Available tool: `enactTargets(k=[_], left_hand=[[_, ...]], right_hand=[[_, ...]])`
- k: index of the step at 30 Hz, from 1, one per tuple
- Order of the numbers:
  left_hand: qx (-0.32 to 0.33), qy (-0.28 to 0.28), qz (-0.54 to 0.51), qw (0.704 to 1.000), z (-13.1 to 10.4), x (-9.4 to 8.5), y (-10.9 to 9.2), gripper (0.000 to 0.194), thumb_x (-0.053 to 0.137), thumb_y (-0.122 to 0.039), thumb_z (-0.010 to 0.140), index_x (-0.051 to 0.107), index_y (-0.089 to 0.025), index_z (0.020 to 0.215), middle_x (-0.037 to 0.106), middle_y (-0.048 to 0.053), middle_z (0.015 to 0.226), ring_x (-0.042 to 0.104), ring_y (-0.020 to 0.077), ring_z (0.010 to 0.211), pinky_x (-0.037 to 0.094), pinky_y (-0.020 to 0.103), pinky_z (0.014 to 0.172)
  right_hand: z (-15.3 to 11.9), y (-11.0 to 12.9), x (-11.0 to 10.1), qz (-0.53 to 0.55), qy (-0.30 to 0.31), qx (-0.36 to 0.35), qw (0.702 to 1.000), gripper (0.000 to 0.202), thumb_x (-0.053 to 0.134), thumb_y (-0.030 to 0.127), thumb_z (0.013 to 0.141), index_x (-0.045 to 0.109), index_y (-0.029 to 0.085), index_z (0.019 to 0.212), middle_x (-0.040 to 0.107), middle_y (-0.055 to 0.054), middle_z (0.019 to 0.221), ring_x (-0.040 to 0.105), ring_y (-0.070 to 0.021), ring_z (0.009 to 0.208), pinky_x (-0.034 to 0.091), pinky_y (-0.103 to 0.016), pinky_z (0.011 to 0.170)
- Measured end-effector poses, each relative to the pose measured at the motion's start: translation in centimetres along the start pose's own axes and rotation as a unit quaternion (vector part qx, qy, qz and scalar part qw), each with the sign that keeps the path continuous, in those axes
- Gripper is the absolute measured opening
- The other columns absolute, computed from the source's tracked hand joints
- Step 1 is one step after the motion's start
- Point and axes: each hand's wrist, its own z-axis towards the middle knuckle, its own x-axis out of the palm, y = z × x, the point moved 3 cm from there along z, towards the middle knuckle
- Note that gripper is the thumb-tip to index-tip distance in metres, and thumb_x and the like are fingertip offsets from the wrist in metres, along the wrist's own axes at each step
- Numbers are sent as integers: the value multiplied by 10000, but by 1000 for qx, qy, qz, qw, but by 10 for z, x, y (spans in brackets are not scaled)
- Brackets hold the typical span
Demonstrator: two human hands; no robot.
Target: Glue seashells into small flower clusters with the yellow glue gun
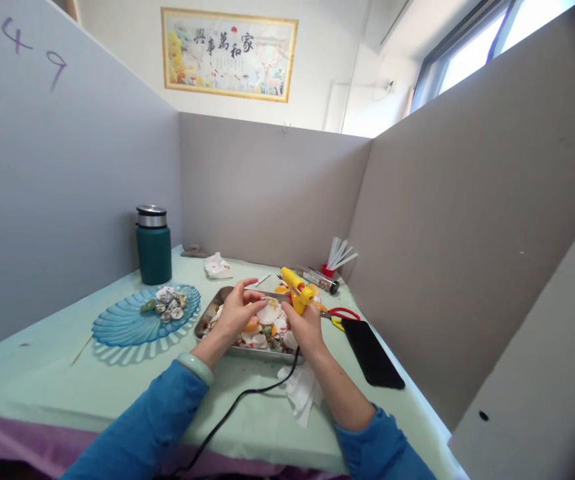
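Observation:
Over a metal tray (pixel 212 311) of shells, my left hand (pixel 240 309) has its thumb and fingers bent together at the left edge of a small pale piece, perhaps a shell (pixel 270 302). My right hand (pixel 305 327) is wrapped round a yellow glue gun (pixel 297 288), whose nozzle points away to the upper left; its thumb is near the pale piece. A black cord (pixel 237 403) runs from the gun down to the table's front edge. Whether the right thumb touches the piece is hard to tell.
Left of the tray, a blue scalloped plate (pixel 117 321) holds a shell cluster (pixel 171 305), with a green bottle (pixel 154 250) behind. A phone (pixel 373 353), red-handled scissors (pixel 344 312) and glue sticks (pixel 338 253) stand or lie rightward. Crumpled tissue (pixel 301 393) lies in front.

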Motion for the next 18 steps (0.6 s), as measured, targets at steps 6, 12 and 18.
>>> enactTargets(k=[6, 12, 18], left_hand=[[3, 8, -17, 1000, 0, 0, 2, 632, 746, -278, 617, 464, -168, 1171, 626, -12, 755, 582, 103, 629, 454, 201, 569], [-26, -12, -21, 999, -3, 1, -1, 649, 762, -333, 596, 489, -163, 1159, 597, -26, 708, 541, 86, 552, 422, 190, 517], [-45, 1, -51, 998, -5, 2, -4, 671, 775, -320, 581, 490, -167, 1169, 607, -26, 724, 550, 84, 553, 426, 195, 528]], right_hand=[[-2, 0, 1, -14, 12, -19, 1000, 375, 611, 378, 701, 646, 112, 963, 624, -18, 603, 589, -180, 579, 459, -262, 522], [-3, -2, 2, -12, 24, -20, 999, 350, 603, 373, 713, 654, 131, 962, 635, -25, 629, 610, -199, 630, 475, -272, 537], [-3, -2, 2, -3, 31, -24, 999, 344, 605, 376, 715, 660, 135, 955, 638, -29, 634, 612, -203, 632, 479, -274, 530]])
